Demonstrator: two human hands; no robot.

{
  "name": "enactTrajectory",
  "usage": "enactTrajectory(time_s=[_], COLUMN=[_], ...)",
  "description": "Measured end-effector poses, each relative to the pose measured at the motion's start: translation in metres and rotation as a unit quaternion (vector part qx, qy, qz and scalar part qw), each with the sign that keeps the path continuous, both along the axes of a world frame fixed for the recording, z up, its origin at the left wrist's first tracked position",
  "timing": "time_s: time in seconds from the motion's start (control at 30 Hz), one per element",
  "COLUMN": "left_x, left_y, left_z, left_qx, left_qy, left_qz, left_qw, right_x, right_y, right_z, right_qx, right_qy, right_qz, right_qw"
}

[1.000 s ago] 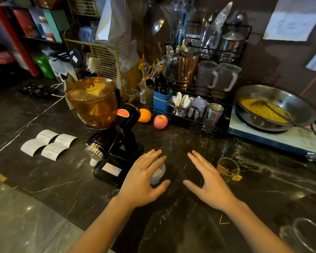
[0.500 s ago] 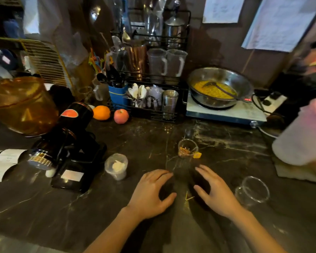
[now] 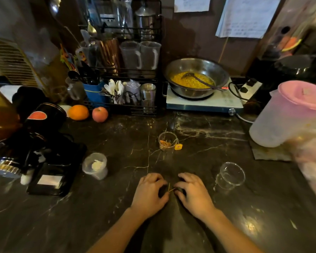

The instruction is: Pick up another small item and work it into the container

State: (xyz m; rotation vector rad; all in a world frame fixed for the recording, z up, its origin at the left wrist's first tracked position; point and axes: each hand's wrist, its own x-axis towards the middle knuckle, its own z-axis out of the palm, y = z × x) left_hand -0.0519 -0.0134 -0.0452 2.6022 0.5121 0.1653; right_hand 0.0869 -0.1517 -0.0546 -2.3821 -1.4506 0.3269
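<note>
Both hands rest knuckles-up on the dark marble worktop (image 3: 98, 225), the left hand (image 3: 150, 193) and right hand (image 3: 192, 192) with fingers curled inward; whether they grip anything I cannot tell. A thin yellow mark (image 3: 170, 188) lies between their fingertips. An empty glass cup (image 3: 230, 175) stands just right of the right fingers.

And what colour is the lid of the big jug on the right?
Pink, in the head view: the lid tops a frosted jug.

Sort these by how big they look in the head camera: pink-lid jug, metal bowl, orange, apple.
1. pink-lid jug, though it sits nearer the camera
2. metal bowl
3. orange
4. apple, nearly alike with the orange
</note>
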Motion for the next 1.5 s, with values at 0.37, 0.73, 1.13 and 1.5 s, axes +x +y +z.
enactTrajectory(time_s=[0.37, 0.73, 1.13, 1.5], left_x=[0.0, -0.002, -0.038, -0.086], left_y=[-0.007, 0.002, 0.041, 0.084], left_z=[0.0, 0.013, 0.057, 0.083], left_qx=[-0.015, -0.076, -0.078, 0.0], left_qy=[-0.008, -0.067, -0.168, -0.196], left_qz=[0.013, 0.047, 0.142, 0.213], left_qw=[1.0, 0.994, 0.972, 0.957], right_x=[-0.007, -0.008, -0.02, -0.052], right_y=[0.0, 0.014, 0.079, 0.149], right_z=[-0.003, 0.022, 0.072, 0.104], right_qx=[0.044, 0.096, 0.153, 0.193], right_qy=[-0.002, 0.015, 0.14, 0.202], right_qz=[-0.026, -0.008, 0.038, 0.115], right_qw=[0.999, 0.995, 0.978, 0.953])
